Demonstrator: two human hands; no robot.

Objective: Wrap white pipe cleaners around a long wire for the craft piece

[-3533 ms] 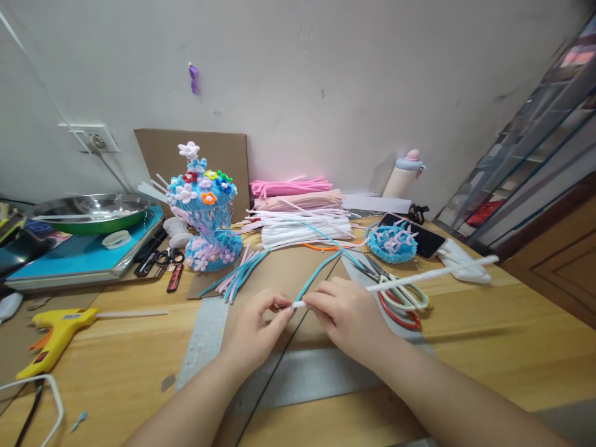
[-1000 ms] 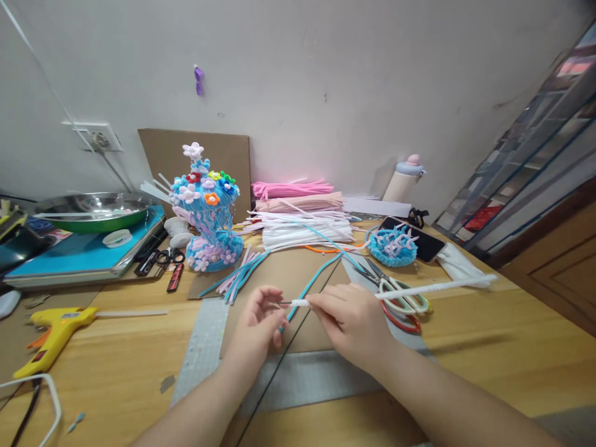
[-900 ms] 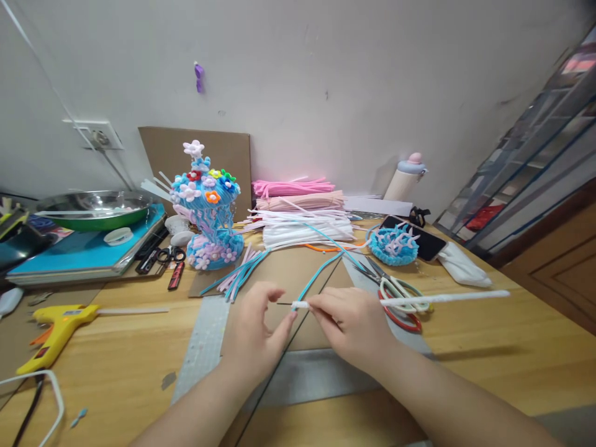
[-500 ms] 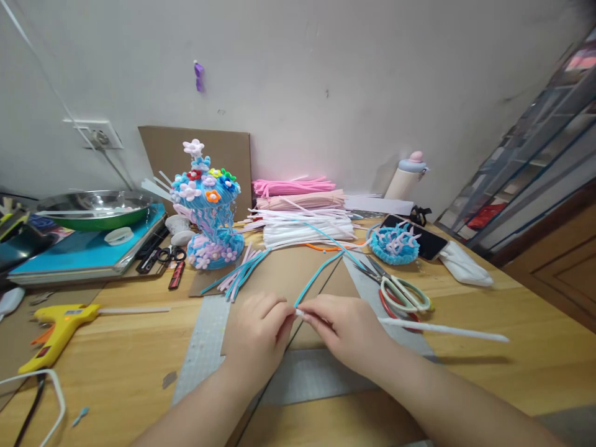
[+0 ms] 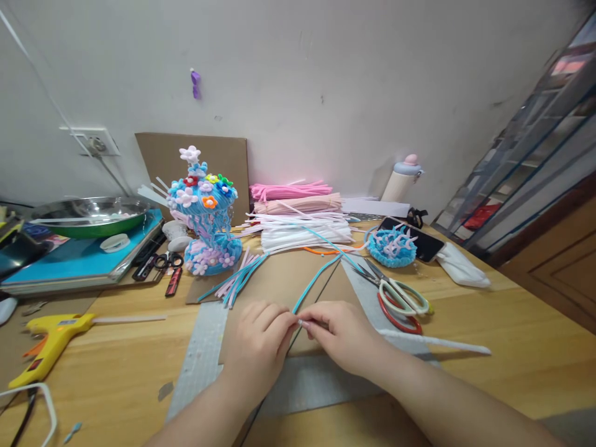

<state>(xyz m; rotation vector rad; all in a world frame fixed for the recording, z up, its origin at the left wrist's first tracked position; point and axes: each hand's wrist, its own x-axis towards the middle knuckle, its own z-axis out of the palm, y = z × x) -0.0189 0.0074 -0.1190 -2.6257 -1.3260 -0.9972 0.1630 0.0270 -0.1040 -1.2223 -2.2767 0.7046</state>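
My left hand (image 5: 263, 338) and my right hand (image 5: 342, 335) meet tip to tip over the cardboard sheet (image 5: 279, 279), fingers pinched together. Between them is a small bit of a white pipe cleaner (image 5: 442, 342), whose long end sticks out to the right past my right wrist. Its middle is hidden by my right hand. A light blue pipe cleaner (image 5: 315, 280) lies just beyond my fingertips; I cannot tell whether they touch it. Left of it lies a small bunch of blue and lilac pipe cleaners (image 5: 237, 279).
Scissors (image 5: 395, 297) lie at right, below a blue fringed piece (image 5: 392, 245). A flower-covered blue model (image 5: 207, 217) stands at back left. Bundles of white pipe cleaners (image 5: 305, 236) lie along the wall. A yellow glue gun (image 5: 58, 338) rests at far left.
The white pipe cleaner's free end has drawn in leftward and dipped slightly. Less white shows between my fingertips. The whole view has shifted slightly; both hands stay together.
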